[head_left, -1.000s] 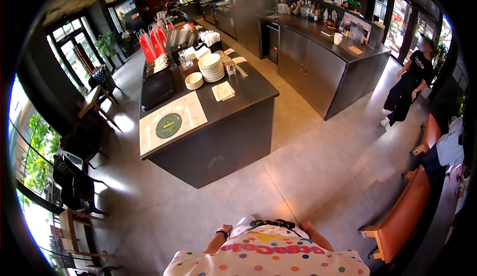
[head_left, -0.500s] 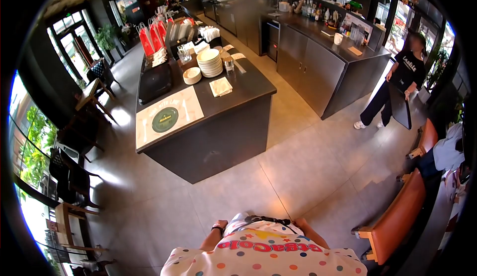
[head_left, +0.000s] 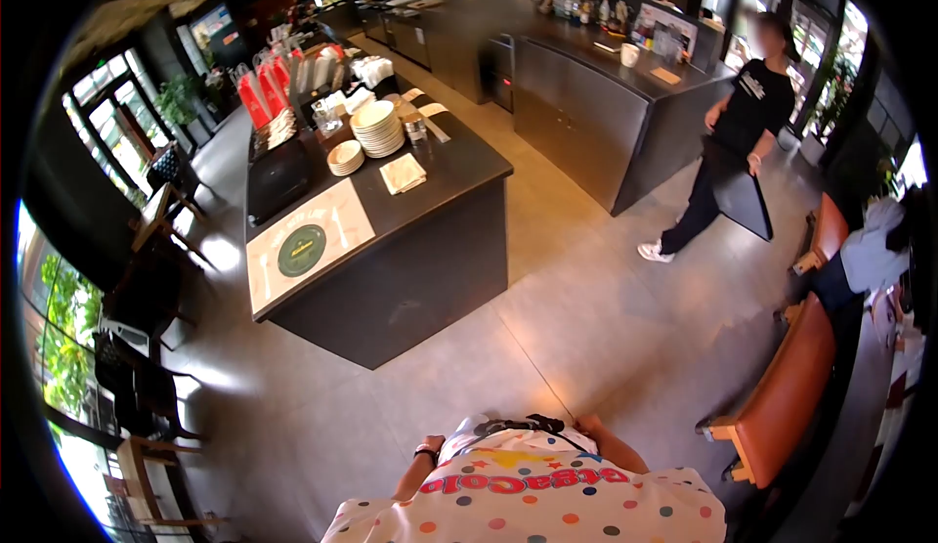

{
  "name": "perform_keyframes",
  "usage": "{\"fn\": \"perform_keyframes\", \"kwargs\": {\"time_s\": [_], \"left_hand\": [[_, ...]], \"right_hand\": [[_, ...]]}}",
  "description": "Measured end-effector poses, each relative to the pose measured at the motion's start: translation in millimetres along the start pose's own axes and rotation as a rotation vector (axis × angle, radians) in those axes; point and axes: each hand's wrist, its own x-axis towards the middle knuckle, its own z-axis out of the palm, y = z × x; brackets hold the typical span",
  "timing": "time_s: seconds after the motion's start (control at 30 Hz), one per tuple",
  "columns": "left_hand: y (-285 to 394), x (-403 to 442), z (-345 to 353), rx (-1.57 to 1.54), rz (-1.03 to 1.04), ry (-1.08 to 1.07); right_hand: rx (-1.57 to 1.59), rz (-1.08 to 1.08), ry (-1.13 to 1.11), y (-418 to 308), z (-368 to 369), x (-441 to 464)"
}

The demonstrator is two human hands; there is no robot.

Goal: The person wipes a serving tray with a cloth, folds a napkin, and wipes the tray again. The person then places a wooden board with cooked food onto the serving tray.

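Observation:
My left hand [head_left: 431, 442], with a dark band on the wrist, hangs low beside my hip. On the other side, my right hand [head_left: 588, 425] is close to the waist of my dotted shirt [head_left: 528, 504], near a black strap [head_left: 547, 424]. The fingers of both hands are too small and turned away to read, and no held object shows. Ahead stands a dark counter [head_left: 440, 176], out of reach of both hands. On it are a stack of plates [head_left: 378, 130], small bowls [head_left: 345, 158], folded napkins [head_left: 403, 173] and a printed placemat [head_left: 337, 225].
A person in black [head_left: 757, 103] walks at the right with a dark tray [head_left: 745, 201]. Orange-brown chairs [head_left: 787, 387] line the right side, with a seated person's sleeve [head_left: 874, 250] beyond. Dark chairs [head_left: 137, 377] stand left. A second counter [head_left: 576, 118] lies behind.
The person in black has stepped leftward and nearer, the tray still in hand. My view has shifted slightly to the right, so the counter sits further left. My hands stay low at my sides.

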Motion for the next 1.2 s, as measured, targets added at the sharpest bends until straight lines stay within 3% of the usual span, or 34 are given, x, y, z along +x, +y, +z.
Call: {"fn": "perform_keyframes", "kwargs": {"time_s": [0.03,0.07,0.13,0.2,0.23,0.27,0.33,0.43,0.53,0.6,0.67,0.7,0.73,0.77,0.87,0.9,0.97,1.03,1.2], "left_hand": [[2.0,-0.7,0.2,-0.034,-0.055,0.002],[-3.0,-9.6,-6.9,0.083,0.085,0.016],[-2.6,-10.4,-8.2,0.029,0.056,0.019],[-4.4,-17.2,-11.2,0.002,0.082,0.015],[-4.7,-19.0,-13.3,0.002,0.058,0.018],[-6.2,-18.2,-11.3,-0.003,0.035,0.023],[-6.2,-15.7,-7.6,-0.022,0.035,0.028],[-3.3,-23.1,-4.7,0.222,0.181,0.069],[-10.0,-29.8,14.5,0.272,0.118,0.109],[-30.4,-33.4,37.2,0.161,-0.002,0.124],[-34.7,-48.3,57.5,0.006,-0.141,0.161],[-28.3,-56.5,63.0,0.063,-0.071,0.124],[-28.5,-63.6,70.3,-0.030,-0.104,0.114],[-20.9,-77.4,75.1,-0.301,-0.282,0.094],[-10.9,-104.3,85.2,-0.327,-0.277,0.145],[-11.6,-113.5,92.6,-0.306,-0.288,0.186],[-19.9,-107.1,112.1,-0.450,-0.432,0.153],[9.0,-144.5,91.8,-0.272,-0.352,0.074],[-10.7,-131.6,93.8,-0.359,-0.304,0.120]], "right_hand": [[0.185,0.008,0.040,0.9,-5.0,-1.9],[0.537,-0.009,0.081,5.3,-13.6,1.2],[1.342,-0.134,0.102,15.8,-50.7,13.8],[1.689,-0.006,0.014,-11.6,-138.8,10.0],[1.583,-0.069,0.272,1.2,-173.7,37.0],[1.589,0.082,0.611,-72.4,-217.1,-22.9],[1.619,-0.149,0.638,-89.3,-284.1,-19.5],[1.633,-0.379,0.668,-120.3,-359.7,-10.5],[1.677,-0.419,0.680,-161.8,-402.5,-12.3],[1.733,-0.507,0.539,-161.2,-424.9,9.6],[1.829,-0.494,0.463,-184.1,-427.3,15.5],[1.915,-0.414,0.472,-190.8,-427.7,19.6],[1.968,-0.469,0.460,-179.6,-433.1,43.9],[2.030,-0.516,0.447,-163.3,-437.7,77.7],[1.855,-0.625,0.709,-158.6,-440.0,121.9],[1.820,-0.660,0.626,-158.9,-436.4,114.3],[1.854,-0.625,0.767,-186.0,-415.2,66.1],[1.851,-0.700,0.719,-179.3,-384.8,38.9],[1.760,-0.491,0.641,-183.2,-274.2,-13.1]]}}
